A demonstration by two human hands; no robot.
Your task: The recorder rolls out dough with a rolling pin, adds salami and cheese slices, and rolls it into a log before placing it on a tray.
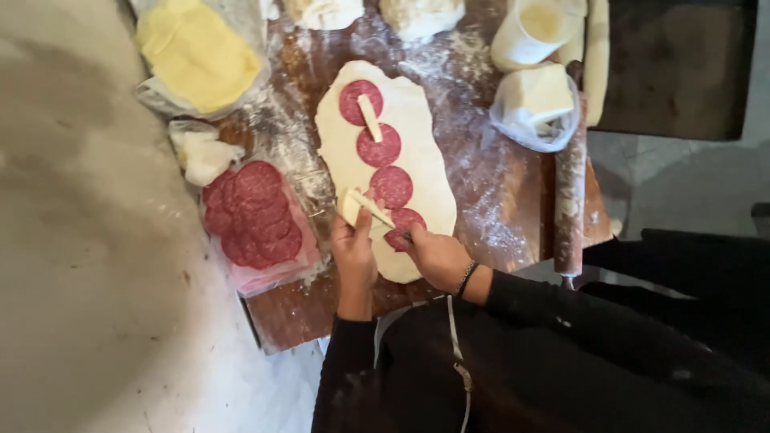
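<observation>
left hand (354, 255): low centre of the frame, fingers curled around a pale cheese strip (367, 208), pinching its near end.
right hand (437, 255): just right of the left hand, fingers closed, resting on the near end of the dough by the lowest salami slice (405, 224); whether it grips anything i cannot tell.
dough sheet (417, 136): long pale oval in the middle of the frame, lying flat on the floured wooden worktop (489, 176).
salami on dough: four round slices in a row along the sheet; the top one (360, 102) carries a second cheese stick (370, 118).
cheese strip position: tilted across the lower left edge of the dough, beside the third slice.
salami pile (255, 215): left of the dough, on a plastic wrapper.
rolling pin (570, 192): right of the dough, floury, lying along the worktop's edge.
cheese block in bag (536, 98): upper right.
yellow slices in bag (197, 54): upper left.
</observation>
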